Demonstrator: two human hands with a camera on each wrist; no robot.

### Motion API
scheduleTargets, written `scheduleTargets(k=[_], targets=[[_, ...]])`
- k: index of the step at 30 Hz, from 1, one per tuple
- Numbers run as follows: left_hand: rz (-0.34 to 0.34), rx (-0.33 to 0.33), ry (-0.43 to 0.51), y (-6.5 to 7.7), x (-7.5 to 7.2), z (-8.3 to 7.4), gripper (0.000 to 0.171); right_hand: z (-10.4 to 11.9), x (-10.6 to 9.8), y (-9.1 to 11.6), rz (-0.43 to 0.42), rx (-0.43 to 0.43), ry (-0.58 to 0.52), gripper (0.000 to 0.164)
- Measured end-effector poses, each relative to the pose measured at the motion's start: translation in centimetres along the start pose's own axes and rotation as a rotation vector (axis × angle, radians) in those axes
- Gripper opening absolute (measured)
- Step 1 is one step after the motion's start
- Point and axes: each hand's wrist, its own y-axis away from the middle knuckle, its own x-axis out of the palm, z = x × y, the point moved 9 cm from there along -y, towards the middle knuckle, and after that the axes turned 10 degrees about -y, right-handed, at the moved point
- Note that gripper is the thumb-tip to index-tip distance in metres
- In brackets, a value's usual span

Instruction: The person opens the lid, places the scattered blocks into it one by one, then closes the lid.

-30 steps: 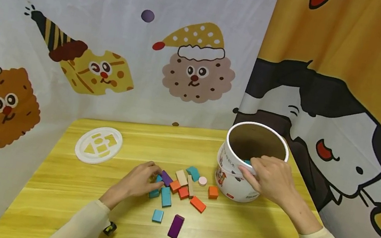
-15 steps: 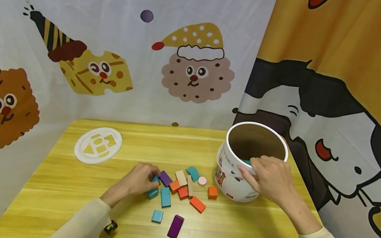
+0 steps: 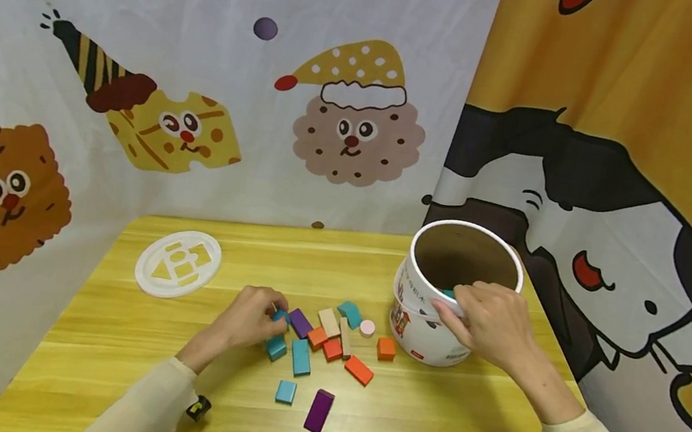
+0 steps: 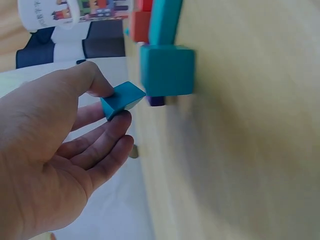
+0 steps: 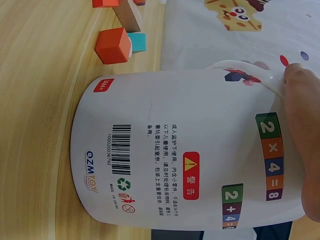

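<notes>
My left hand (image 3: 244, 319) pinches a small teal triangular block (image 4: 123, 98) between thumb and fingers, just above the table at the left side of a loose group of blocks. Below it lies a teal cube-like block (image 3: 276, 347), close to a longer teal block (image 3: 300, 357) and a purple block (image 3: 300, 323). My right hand (image 3: 494, 326) grips the near rim of a white printed bucket (image 5: 150, 150), thumb outside and fingers over the edge. A bit of teal (image 3: 448, 293) shows inside the bucket beside those fingers; the rest of its contents is hidden.
Orange blocks (image 3: 358, 371), pale wooden blocks (image 3: 329, 322), a teal arch (image 3: 350, 314) and a pink disc (image 3: 367, 328) lie mid-table. A light blue block (image 3: 286, 392) and a dark purple block (image 3: 319, 412) lie nearer. A white lid with cut-out shapes (image 3: 154, 286) sits back left.
The left hand has drawn slightly left and up, away from the group, with the triangular block, exposing more of the teal cube-like block. The right hand and bucket stay put.
</notes>
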Motion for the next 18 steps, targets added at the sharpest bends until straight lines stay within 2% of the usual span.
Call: scheduleTargets(k=[6, 13, 18], targets=[[-0.073, 0.035, -0.007, -0.8, -2.2, -0.9, 0.011, 0.0, 0.1, 0.0, 0.012, 0.006, 0.0, 0.066], [-0.174, 0.116, -0.026, -2.2, -4.9, -2.6, 0.008, 0.0, 0.1, 0.0, 0.021, 0.009, 0.002, 0.066], [-0.201, 0.137, -0.017, -3.6, -6.5, -4.0, 0.009, 0.0, 0.1, 0.1, 0.026, 0.017, 0.0, 0.067]])
